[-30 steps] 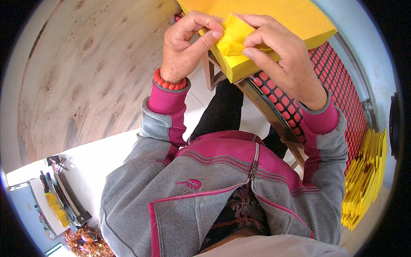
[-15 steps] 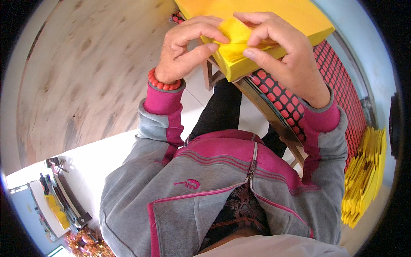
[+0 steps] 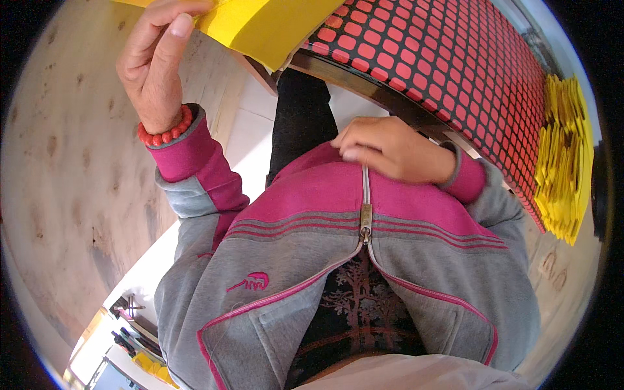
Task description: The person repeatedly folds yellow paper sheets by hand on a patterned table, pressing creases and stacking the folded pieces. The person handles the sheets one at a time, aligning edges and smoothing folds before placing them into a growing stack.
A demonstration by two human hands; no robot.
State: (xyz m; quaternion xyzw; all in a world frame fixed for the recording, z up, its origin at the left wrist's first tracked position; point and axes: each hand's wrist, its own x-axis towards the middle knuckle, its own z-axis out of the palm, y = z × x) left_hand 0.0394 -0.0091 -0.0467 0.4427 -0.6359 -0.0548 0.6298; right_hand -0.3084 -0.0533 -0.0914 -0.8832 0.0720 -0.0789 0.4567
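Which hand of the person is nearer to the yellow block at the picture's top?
Left. The left hand has its fingertips at the yellow block; the right hand is well apart from it, lower and to the right, at the front of the jacket.

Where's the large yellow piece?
Head view, top edge, left of centre: the large yellow piece is by the left hand, left of the red-and-black surface.

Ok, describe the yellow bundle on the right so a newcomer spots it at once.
Start from the tabletop patterned with red rounded squares on black, upper right. At its right end is the bundle of thin yellow sheets. Its many layered, uneven edges set it apart from the broad, smooth yellow block by the left hand.
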